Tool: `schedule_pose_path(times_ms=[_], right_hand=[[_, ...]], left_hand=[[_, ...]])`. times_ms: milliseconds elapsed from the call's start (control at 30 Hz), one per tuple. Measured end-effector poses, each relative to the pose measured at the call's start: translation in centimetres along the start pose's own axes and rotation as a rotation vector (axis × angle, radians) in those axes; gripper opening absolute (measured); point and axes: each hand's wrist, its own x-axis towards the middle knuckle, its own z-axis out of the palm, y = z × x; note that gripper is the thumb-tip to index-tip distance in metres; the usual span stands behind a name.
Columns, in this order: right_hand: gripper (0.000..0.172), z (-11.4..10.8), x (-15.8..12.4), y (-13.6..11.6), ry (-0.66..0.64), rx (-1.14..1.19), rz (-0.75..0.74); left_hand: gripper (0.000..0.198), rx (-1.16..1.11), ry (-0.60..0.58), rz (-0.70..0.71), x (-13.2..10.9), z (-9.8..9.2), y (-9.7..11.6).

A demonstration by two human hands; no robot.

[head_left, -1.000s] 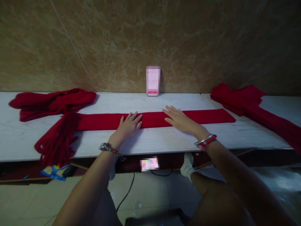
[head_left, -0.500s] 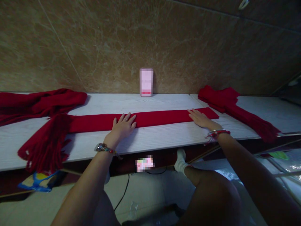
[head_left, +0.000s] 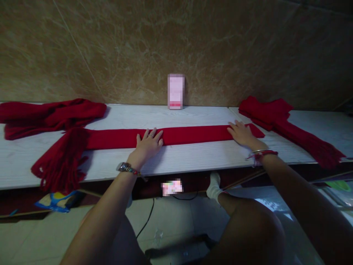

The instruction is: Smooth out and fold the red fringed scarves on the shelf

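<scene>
A long red scarf (head_left: 193, 134) lies folded into a narrow strip along the white tabletop (head_left: 193, 158). Its fringed end (head_left: 59, 158) spreads over the front edge at the left. My left hand (head_left: 149, 143) lies flat and open on the strip's middle, a watch on the wrist. My right hand (head_left: 242, 133) rests flat with fingers apart near the strip's right end, bangles on its wrist.
A heap of red scarves (head_left: 52, 116) lies at the back left. A folded red scarf (head_left: 278, 117) sits at the right, its fringe reaching the table's edge. A pink box (head_left: 175, 91) stands against the marble wall. Under the table are a cable and a blue item (head_left: 55, 202).
My right hand slid from the strip's middle out to its right end. My left hand stayed on the middle. The camera view shifted slightly.
</scene>
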Motion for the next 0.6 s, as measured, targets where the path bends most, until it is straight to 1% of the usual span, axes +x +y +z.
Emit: schedule_pose_path(times_ms=[33,100,200,267,300,367,433,533,600], right_hand=[[0.058,0.0,0.0,-2.3,-0.044,0.020,-0.038],[0.055,-0.2,0.0,-7.5,-0.112,0.095,-0.182],[0.055,-0.6,0.2,-15.4,-0.156,0.182,-0.404],[0.055,-0.9,0.3,-19.6,-0.181,0.222,-0.498],[0.054,-0.9,0.4,-21.1,-0.192,0.224,-0.542],[0.053,-0.7,0.4,-23.3,-0.216,0.201,-0.616],[0.052,-0.3,0.2,-24.2,-0.224,0.161,-0.648],[0.051,0.2,-0.1,-24.3,-0.206,0.125,-0.631],[0.051,0.5,-0.2,-24.2,-0.196,0.120,-0.622]], left_hand=[[0.054,0.003,0.015,0.011,-0.1,0.1,-0.1],[0.053,0.009,0.049,0.030,-0.2,0.3,-0.3],[0.054,0.012,0.068,0.041,-0.6,0.3,-0.8],[0.055,0.013,0.055,0.021,-0.8,0.0,-1.4],[0.055,0.016,0.047,0.006,-0.9,-0.1,-1.8],[0.055,0.018,0.037,-0.030,-1.1,-0.3,-2.8],[0.055,0.012,0.034,-0.066,-1.3,-0.4,-4.2],[0.055,0.005,0.046,-0.108,-1.9,-0.3,-6.6],[0.054,0.016,0.087,-0.126,-2.4,0.0,-8.2]])
